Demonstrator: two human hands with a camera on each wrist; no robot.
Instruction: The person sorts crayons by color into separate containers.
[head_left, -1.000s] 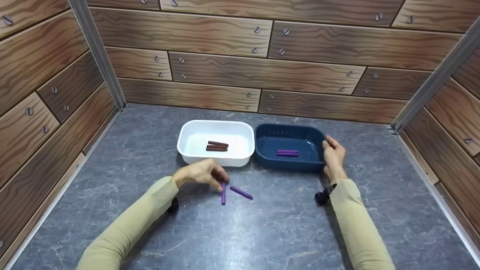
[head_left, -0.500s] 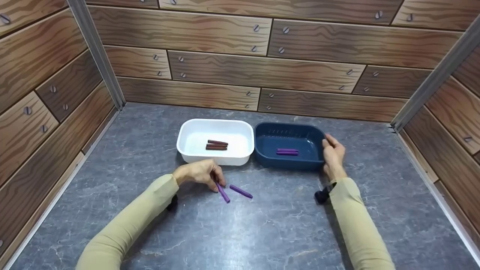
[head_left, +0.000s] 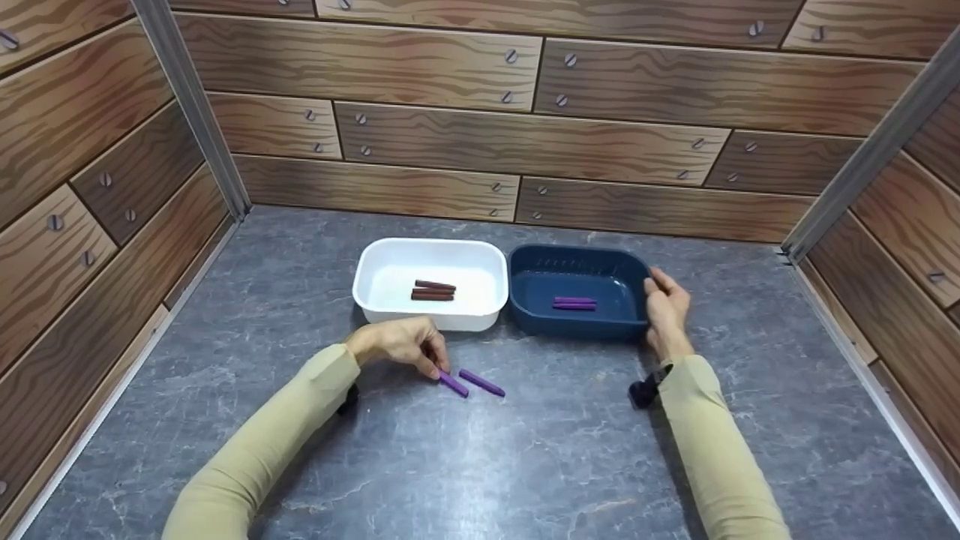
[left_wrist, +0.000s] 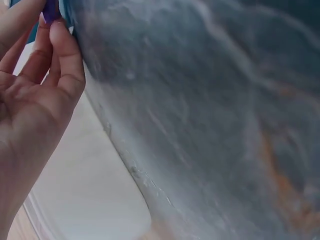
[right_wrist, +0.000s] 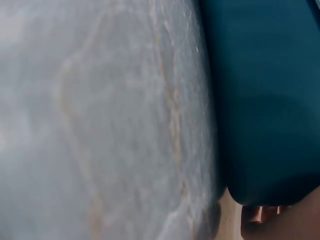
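In the head view my left hand (head_left: pixel 409 345) is in front of the white bin, pinching one end of a purple crayon (head_left: pixel 454 385) between thumb and fingertips. The left wrist view shows the purple tip (left_wrist: pixel 50 11) at my fingertips. A second purple crayon (head_left: pixel 482 382) lies on the table just to the right, slanting the same way. My right hand (head_left: pixel 667 311) grips the right end of a dark blue bin (head_left: pixel 577 328); the right wrist view shows fingers (right_wrist: pixel 270 222) against its end. Two purple crayons (head_left: pixel 574 303) lie side by side inside that bin.
Left of the blue bin and right up against it stands the white bin (head_left: pixel 431 319), holding several brown crayons (head_left: pixel 433 291). Wood-patterned walls (head_left: pixel 442 127) enclose the grey marbled table (head_left: pixel 525 465) at the back and both sides.
The crayon in my left hand has swung from pointing straight toward me to slanting right, nearly parallel with the loose one. My right hand and both bins have stayed put.
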